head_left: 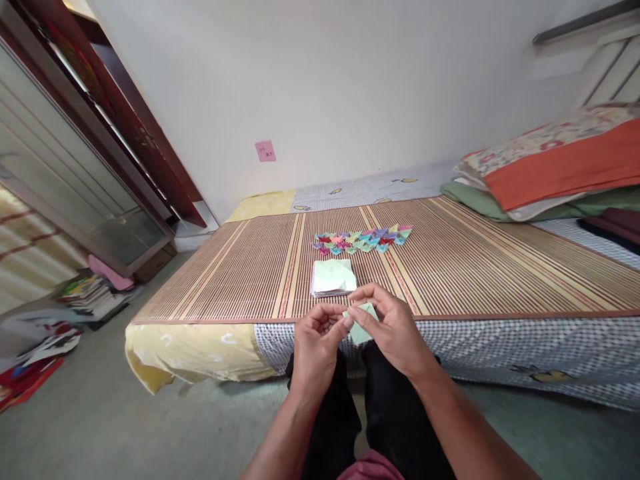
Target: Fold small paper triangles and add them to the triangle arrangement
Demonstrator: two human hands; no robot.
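Note:
A small folded piece of pale green paper (pixel 361 328) is pinched between my two hands, just off the bed's front edge. My left hand (pixel 320 337) grips its left corner between thumb and forefinger. My right hand (pixel 391 327) holds its upper part, with the thumb across the paper. Just beyond my hands, a stack of square paper sheets (pixel 334 276), pale green on top, lies on the striped mat (pixel 240 267). Behind the stack stand rows of small folded paper figures (pixel 363 240) in many colours.
The mat covers a bed with a checked and yellow sheet (pixel 200 347). Folded bedding (pixel 560 167) is piled at the right. A pink note (pixel 265 151) is on the wall. Books (pixel 93 297) lie on the floor at the left, near a glass-panelled door.

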